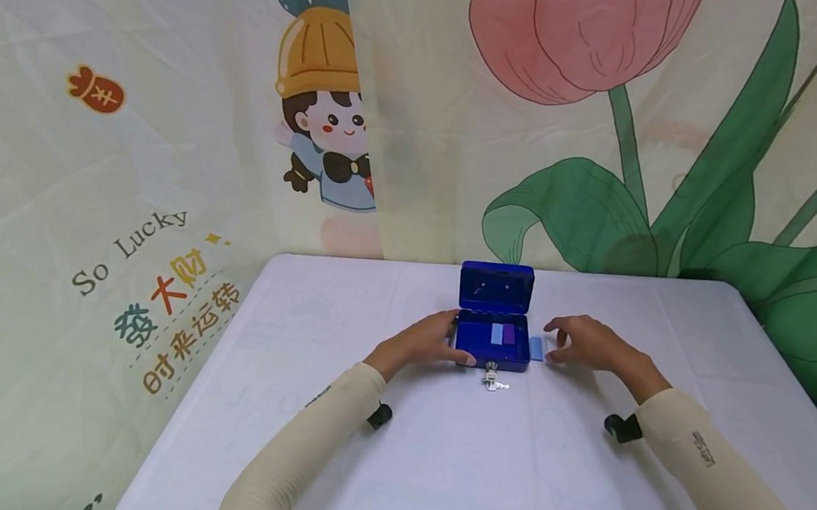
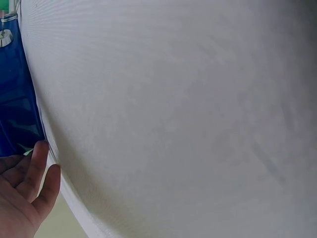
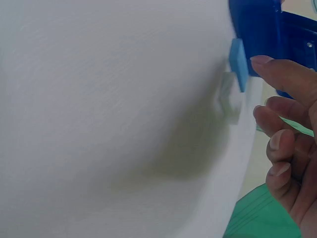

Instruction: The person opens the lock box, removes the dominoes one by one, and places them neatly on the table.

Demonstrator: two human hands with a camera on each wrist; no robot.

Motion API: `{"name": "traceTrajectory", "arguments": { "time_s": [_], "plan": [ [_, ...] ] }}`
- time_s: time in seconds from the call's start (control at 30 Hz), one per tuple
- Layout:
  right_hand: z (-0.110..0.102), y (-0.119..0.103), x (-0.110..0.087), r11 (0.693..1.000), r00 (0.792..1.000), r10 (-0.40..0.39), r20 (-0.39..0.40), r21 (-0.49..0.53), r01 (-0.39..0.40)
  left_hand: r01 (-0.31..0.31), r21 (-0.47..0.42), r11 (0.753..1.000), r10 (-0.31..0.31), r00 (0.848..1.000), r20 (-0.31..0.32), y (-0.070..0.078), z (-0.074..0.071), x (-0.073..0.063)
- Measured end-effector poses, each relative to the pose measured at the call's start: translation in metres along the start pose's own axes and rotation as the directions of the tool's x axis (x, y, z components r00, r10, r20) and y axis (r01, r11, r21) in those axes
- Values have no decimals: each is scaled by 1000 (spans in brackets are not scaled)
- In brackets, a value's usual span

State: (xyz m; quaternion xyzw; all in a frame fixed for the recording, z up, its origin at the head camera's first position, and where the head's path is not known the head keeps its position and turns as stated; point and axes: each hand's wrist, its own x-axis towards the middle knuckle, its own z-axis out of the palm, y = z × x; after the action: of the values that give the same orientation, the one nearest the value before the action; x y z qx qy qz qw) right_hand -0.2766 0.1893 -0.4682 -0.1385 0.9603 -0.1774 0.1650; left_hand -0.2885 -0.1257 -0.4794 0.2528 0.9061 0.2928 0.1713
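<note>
A small blue cash box stands on the table with its lid raised. Inside lie a light-blue block and a purple block. My left hand holds the box at its left side, one digit at the front corner and other fingers farther back. Just right of the box is another light-blue block, a whitish piece beside it. My right hand hovers near them with loosely bent fingers and nothing in its grasp; the index fingertip comes close to the light-blue block in the right wrist view.
A silver lock hangs at the box's front, with keys on the white tablecloth. Printed curtains rise right behind the table's far edge. Dark wrist cameras jut out from both sleeves.
</note>
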Motion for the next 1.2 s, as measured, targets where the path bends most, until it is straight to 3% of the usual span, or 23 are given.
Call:
{"name": "traceTrajectory", "arguments": {
  "time_s": [0.2,0.37,0.53,0.8,1.2],
  "plan": [
    [-10,-17,-1,995,991,-95,-94,-1,96,2,6,1000,-2,1000,-6,-1,0,1],
    [-11,-32,2,992,982,-126,-138,5,128,5,30,1000,-5,1000,-9,-4,1,3],
    [-6,-43,8,988,979,-153,-133,-16,153,6,25,1000,-5,1000,-7,-4,0,2],
    [1,-55,16,990,988,-126,-93,-75,119,20,22,1000,-20,1000,1,-5,2,2],
    [10,-64,26,967,980,-162,-116,-216,134,16,15,1000,-16,1000,-3,-6,3,2]
  ]
}}
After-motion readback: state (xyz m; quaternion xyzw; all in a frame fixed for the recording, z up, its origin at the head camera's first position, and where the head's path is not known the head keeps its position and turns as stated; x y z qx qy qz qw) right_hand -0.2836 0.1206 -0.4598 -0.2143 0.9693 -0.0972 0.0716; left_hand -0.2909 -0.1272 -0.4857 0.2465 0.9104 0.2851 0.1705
